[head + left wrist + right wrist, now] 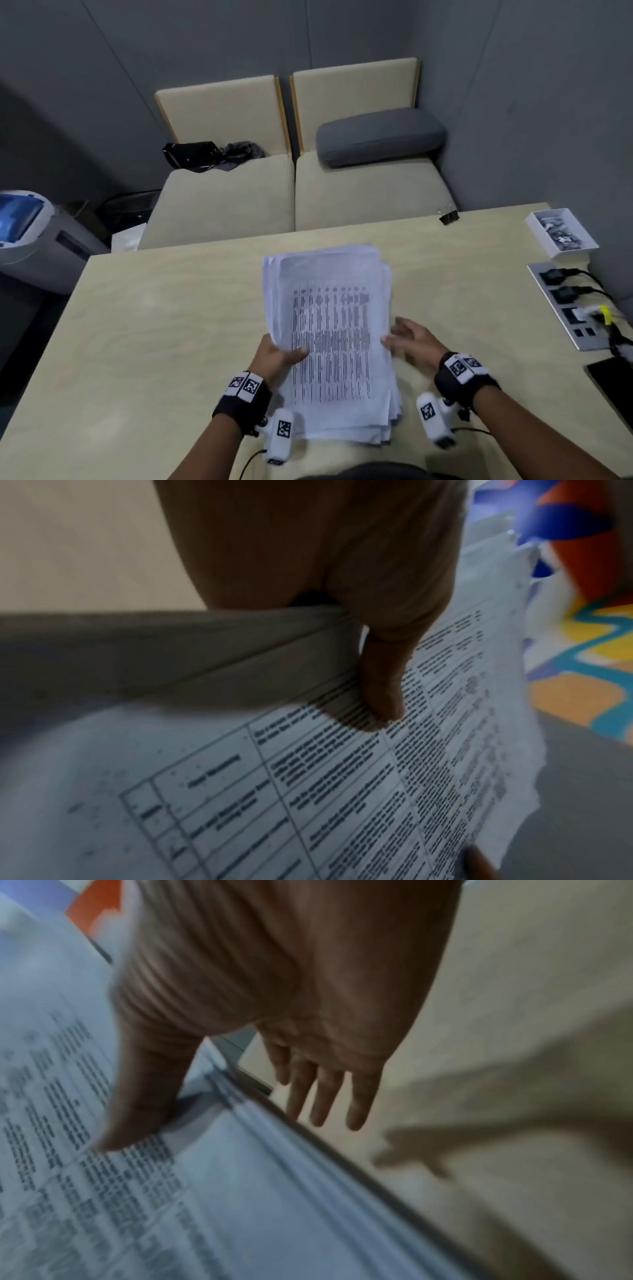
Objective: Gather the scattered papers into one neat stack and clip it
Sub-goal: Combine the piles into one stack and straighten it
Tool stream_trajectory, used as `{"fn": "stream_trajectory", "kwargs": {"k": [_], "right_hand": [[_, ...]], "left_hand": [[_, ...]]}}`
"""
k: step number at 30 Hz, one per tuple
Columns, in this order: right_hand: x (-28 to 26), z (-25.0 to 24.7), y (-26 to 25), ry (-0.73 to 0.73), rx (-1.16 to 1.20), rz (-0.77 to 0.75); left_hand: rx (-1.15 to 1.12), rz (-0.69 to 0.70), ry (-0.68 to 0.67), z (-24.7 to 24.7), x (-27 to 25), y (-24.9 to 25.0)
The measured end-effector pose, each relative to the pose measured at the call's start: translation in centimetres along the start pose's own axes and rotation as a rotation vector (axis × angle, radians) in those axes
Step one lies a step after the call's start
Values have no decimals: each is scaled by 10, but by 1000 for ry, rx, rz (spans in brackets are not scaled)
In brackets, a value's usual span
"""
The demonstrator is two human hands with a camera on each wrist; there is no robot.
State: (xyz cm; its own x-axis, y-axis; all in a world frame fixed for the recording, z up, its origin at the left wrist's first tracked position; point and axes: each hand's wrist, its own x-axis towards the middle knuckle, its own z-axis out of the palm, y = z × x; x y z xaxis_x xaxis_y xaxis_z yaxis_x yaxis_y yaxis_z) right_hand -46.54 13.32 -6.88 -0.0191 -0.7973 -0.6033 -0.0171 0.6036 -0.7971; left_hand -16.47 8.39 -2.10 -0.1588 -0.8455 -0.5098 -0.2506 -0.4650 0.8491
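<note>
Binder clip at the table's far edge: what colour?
Black, with silvery wire handles; the binder clip shows only in the head view.

Stack of papers (pixel 334 346) lay near table centre, long edge running away from the viewer; white sheets, top one printed with a ruled table of dense black text. Edges ragged, sheets offset at far end and right side. Left edge raised off the surface. Black binder clip (pixel 448 216) stood at the far table edge, well apart from stack.
</note>
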Motion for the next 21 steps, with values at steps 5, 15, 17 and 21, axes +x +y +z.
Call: {"fn": "stream_trajectory", "kwargs": {"k": [5, 15, 17, 21], "right_hand": [[-35, 9, -96, -107, 151, -295], [-43, 52, -143, 7, 119, -528], [-38, 59, -134, 46, 79, -544], [-35, 65, -133, 130, 95, -562]], "left_hand": [[-82, 251, -84, 1, -10, 65], [-94, 497, 137, -48, -20, 94], [-71, 515, 162, -55, -20, 89], [-86, 517, 160, -63, -17, 85]]}}
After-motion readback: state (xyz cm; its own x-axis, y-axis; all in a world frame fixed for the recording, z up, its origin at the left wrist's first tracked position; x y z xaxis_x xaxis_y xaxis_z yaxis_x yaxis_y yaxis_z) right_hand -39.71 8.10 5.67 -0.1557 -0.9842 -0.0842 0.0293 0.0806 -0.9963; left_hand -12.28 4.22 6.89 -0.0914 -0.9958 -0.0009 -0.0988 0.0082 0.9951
